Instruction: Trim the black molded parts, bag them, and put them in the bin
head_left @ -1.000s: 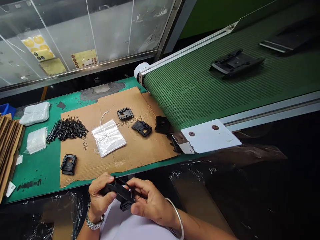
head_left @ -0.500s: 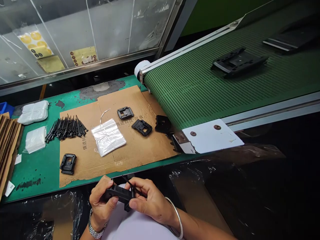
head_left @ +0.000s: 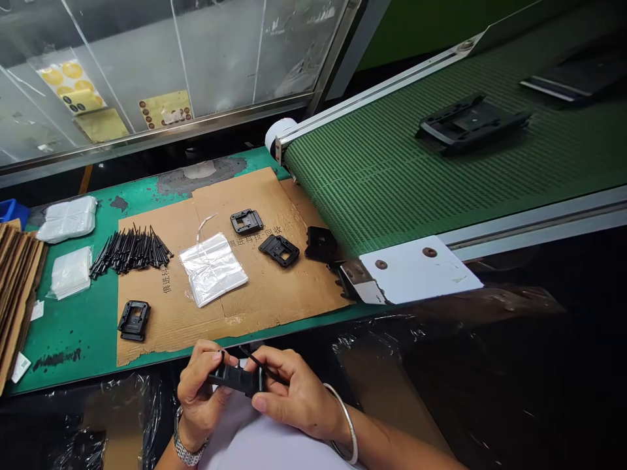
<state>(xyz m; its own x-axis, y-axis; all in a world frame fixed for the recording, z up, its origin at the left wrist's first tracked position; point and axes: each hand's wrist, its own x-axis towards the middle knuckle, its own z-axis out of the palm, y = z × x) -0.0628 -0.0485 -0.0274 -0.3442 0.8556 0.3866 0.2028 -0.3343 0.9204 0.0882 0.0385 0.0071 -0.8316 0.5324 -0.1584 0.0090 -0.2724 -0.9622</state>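
Close to my body, my left hand (head_left: pixel 203 388) is closed on one end of a black plastic bracket (head_left: pixel 238 378), thumb below and fingers above. At its other end is my right hand (head_left: pixel 294 395), thumb and fingers closed around the part. A thin black rod (head_left: pixel 259 362) also sticks out from between the right fingers, slanting across the bracket's end; its tip is hard to make out. On the cardboard sheet (head_left: pixel 274 300) lie similar black frame-shaped brackets, one at the front left (head_left: pixel 134 320) and others near the right side (head_left: pixel 279 250).
A heap of thin black rods (head_left: pixel 132 251) lies left of a stack of clear plastic bags (head_left: pixel 215 269). More white bag bundles (head_left: pixel 67 219) and stacked cardboard (head_left: pixel 17 294) are at the left. A green conveyor belt (head_left: pixel 372 170) with black parts slopes down from the right.
The bracket has turned slightly between my hands and now lies more level, its near corner less low. Both hands keep their hold. The whole view has shifted very slightly.
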